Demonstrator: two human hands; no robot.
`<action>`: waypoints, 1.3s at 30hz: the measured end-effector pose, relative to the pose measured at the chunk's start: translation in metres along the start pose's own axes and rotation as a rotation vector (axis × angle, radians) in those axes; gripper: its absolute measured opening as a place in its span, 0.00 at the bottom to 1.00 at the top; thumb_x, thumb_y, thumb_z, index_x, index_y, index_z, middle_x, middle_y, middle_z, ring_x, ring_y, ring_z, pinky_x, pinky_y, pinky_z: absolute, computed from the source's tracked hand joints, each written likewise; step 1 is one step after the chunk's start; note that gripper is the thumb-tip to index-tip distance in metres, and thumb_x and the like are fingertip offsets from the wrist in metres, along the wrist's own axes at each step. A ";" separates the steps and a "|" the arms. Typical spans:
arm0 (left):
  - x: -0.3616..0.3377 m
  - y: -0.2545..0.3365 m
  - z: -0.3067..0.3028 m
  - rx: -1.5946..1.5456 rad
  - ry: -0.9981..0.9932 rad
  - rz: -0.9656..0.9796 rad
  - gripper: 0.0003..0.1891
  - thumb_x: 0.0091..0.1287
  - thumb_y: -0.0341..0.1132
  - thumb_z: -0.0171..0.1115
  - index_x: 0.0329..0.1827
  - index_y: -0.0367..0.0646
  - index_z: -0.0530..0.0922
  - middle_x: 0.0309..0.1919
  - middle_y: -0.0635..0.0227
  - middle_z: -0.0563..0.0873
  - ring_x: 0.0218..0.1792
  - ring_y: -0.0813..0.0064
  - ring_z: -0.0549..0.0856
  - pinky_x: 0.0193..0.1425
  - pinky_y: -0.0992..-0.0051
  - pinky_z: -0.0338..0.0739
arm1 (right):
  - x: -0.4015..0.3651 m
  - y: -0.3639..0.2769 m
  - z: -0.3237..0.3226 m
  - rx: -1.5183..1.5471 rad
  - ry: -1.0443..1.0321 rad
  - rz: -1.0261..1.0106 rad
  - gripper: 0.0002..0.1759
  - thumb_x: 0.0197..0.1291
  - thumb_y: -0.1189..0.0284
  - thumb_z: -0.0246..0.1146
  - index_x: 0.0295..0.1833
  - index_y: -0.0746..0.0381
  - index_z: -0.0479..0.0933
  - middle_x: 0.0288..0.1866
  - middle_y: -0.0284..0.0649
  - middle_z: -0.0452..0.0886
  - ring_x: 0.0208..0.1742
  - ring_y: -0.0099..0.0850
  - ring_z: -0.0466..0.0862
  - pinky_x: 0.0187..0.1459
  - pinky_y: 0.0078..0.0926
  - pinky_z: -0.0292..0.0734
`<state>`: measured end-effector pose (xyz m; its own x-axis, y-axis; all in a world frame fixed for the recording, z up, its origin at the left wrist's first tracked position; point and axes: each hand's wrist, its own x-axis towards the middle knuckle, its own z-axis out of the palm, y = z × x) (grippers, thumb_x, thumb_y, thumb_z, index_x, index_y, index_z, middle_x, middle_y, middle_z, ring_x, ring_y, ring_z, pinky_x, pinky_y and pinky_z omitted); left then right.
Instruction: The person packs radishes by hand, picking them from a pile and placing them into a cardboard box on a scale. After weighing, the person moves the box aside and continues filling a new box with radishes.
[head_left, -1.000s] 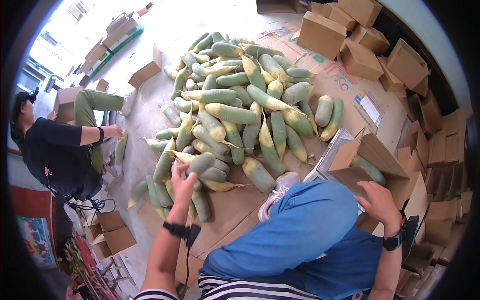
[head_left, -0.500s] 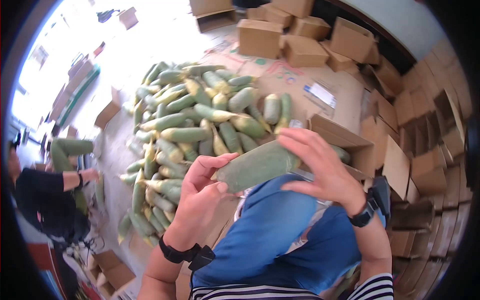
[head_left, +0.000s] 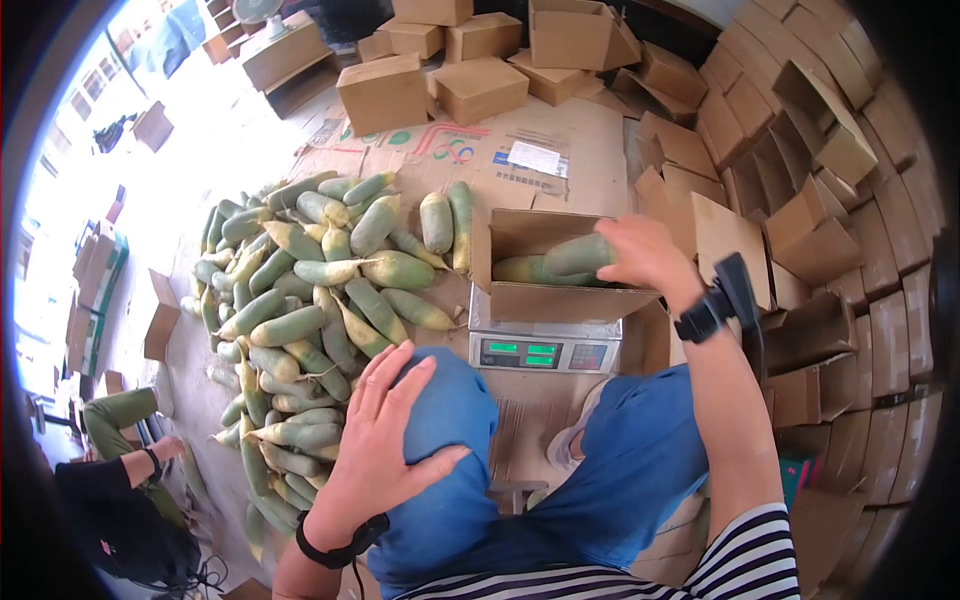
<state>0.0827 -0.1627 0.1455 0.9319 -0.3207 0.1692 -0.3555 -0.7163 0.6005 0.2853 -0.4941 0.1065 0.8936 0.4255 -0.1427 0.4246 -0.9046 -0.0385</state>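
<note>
My right hand [head_left: 640, 258] is closed round the right end of a green radish [head_left: 578, 256], which it holds inside an open cardboard box [head_left: 560, 302]. Below that radish lies another green radish [head_left: 518, 269] in the box. Under the box stands a digital scale [head_left: 545, 345] with lit green figures. My left hand [head_left: 385, 440] rests with spread fingers on my knee and holds nothing. To its left is a big pile of green radishes [head_left: 290, 330], pale yellow at one end.
Several empty-looking cardboard boxes [head_left: 480, 90] stand at the back. Stacked cartons [head_left: 890, 250] line the right side. Flattened cardboard [head_left: 590, 150] with a white label [head_left: 538, 158] covers the floor behind the scale. Another person [head_left: 120, 500] sits at the left.
The radish that was between both hands has gone right into the box in my right hand. My left hand has let go and come down to my knee. The view has turned right.
</note>
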 end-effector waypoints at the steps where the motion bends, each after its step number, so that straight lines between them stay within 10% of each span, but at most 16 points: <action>1: 0.000 -0.002 0.000 0.003 -0.007 0.014 0.41 0.50 0.43 0.76 0.67 0.38 0.68 0.67 0.49 0.67 0.69 0.47 0.65 0.71 0.54 0.61 | 0.006 0.004 0.008 0.028 -0.048 -0.009 0.29 0.46 0.59 0.72 0.54 0.60 0.75 0.49 0.50 0.78 0.53 0.47 0.79 0.52 0.40 0.75; 16: -0.017 -0.019 -0.004 -0.062 0.121 -0.073 0.41 0.46 0.37 0.74 0.66 0.37 0.68 0.67 0.49 0.69 0.67 0.51 0.69 0.71 0.59 0.64 | -0.023 -0.051 0.014 0.090 -0.020 -0.072 0.15 0.60 0.62 0.63 0.45 0.62 0.75 0.40 0.47 0.80 0.46 0.47 0.81 0.46 0.43 0.77; 39: -0.012 -0.017 0.001 -0.136 0.051 -0.019 0.41 0.50 0.42 0.75 0.68 0.41 0.68 0.69 0.53 0.67 0.70 0.52 0.65 0.73 0.58 0.59 | -0.037 -0.058 0.017 0.077 -0.124 -0.191 0.20 0.61 0.63 0.61 0.55 0.63 0.75 0.46 0.46 0.81 0.51 0.44 0.80 0.51 0.40 0.75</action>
<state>0.0771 -0.1476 0.1323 0.9421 -0.2736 0.1939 -0.3279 -0.6304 0.7036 0.2250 -0.4574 0.0975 0.7712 0.5872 -0.2459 0.5680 -0.8091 -0.1507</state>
